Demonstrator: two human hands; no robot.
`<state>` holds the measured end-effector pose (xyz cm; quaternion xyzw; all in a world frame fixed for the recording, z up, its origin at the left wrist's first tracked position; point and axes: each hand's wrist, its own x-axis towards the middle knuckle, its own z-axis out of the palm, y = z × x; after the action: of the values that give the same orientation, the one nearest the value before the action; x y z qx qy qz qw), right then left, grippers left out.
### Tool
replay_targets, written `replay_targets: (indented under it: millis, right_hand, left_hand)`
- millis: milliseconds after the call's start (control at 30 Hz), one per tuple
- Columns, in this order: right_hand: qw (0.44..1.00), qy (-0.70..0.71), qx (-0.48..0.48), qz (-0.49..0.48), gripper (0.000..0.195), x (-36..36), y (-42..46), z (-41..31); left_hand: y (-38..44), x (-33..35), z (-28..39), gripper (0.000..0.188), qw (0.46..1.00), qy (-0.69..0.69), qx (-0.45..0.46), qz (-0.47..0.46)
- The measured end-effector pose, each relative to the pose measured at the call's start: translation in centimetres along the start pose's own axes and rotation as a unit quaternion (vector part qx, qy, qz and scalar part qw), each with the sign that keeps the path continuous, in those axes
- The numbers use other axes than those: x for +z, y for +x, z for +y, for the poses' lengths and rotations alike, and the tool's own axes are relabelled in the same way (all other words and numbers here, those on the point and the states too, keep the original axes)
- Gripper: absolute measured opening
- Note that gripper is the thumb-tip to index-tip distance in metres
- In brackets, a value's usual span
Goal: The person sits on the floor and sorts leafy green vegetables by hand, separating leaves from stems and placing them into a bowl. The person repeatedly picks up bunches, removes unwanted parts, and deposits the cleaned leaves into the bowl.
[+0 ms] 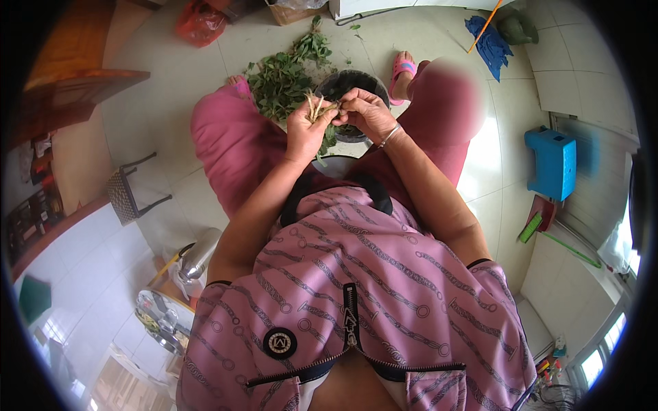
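Note:
Held in my left hand [307, 129] is a small bunch of plants with pale stems or roots [314, 108]. Its green leaves [326, 146] hang down below the hand. My right hand [369, 114], with a bracelet at the wrist, pinches a thin stem or root at the bunch's right side; the fingertips hide what exactly is between them. Both hands are over a dark round basin [378, 81] on the floor, with some leaves inside. Left of the basin lies a heap of leafy greens [280, 85], with another clump [312, 47] beyond it.
A red plastic bag [200, 23] and a cardboard box [298, 13] stand at the far side. A blue plastic stool [551, 163], a green brush [530, 228] and a dustpan [546, 208] are on the right. Left stands a small patterned stool [122, 195]; a blue cloth [488, 49] lies far right.

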<state>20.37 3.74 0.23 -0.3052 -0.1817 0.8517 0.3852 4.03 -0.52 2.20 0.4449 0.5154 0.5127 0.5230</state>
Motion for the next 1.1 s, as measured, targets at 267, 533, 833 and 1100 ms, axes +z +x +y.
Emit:
replay_targets:
  millis: [267,533,833,1100]
  right_hand:
    - [0.999,-0.019,-0.022,0.015,0.008,0.0,-0.5,0.2]
    - [0.899,-0.405,-0.157,0.048,0.008,1.3,-0.8,0.6]
    - [0.922,-0.371,-0.109,0.019,0.013,0.3,-0.6,-0.1]
    - [0.833,-0.533,-0.134,0.069,0.021,1.0,-0.3,0.3]
  left_hand:
    - [-0.2,0.3,2.5,0.011,0.981,-0.07,-0.182,-0.022]
    - [0.3,-0.4,-0.7,0.004,0.992,-0.063,-0.105,-0.023]
    - [-0.2,-1.0,1.3,0.012,0.98,-0.048,-0.189,-0.031]
    - [-0.4,-0.8,0.8,0.013,0.969,-0.004,-0.247,0.008]
